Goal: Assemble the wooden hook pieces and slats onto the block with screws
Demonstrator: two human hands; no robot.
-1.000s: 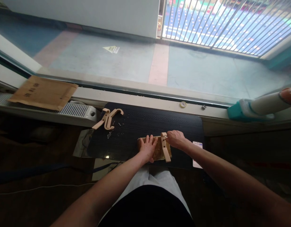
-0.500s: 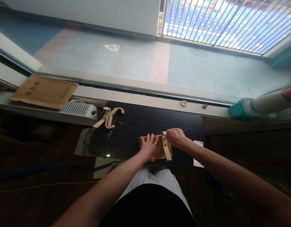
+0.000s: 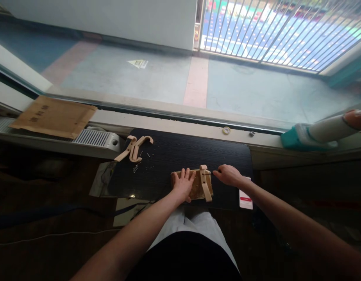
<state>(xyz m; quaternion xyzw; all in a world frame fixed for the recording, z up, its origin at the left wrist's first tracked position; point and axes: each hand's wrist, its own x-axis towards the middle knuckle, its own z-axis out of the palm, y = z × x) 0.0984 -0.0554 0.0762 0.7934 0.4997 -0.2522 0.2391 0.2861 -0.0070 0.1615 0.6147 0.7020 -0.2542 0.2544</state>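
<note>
My left hand (image 3: 183,185) lies with fingers spread on a worn brown board (image 3: 196,192), pressing it to the black table. Across the board's right end sits a pale wooden hook (image 3: 206,190) with dark holes and a curled upper end. My right hand (image 3: 229,175) is closed on a thin dark hex key (image 3: 209,173), whose far end meets the upper hole of this hook. The part inside my fingers is hidden. Two more wooden hooks (image 3: 136,150) lie together at the table's left, with several small screws (image 3: 135,168) near them.
A phone (image 3: 245,199) lies at the right edge of the black table (image 3: 174,146). On the window sill are a tape roll (image 3: 226,130) and a small grey object (image 3: 252,133). A brown envelope (image 3: 54,116) rests on the radiator (image 3: 94,138). A teal-based pipe (image 3: 303,136) stands right.
My right hand has swung from the hook's upper end out to its right, bringing the hex key into sight. My left hand stays on the board. The view has shifted slightly.
</note>
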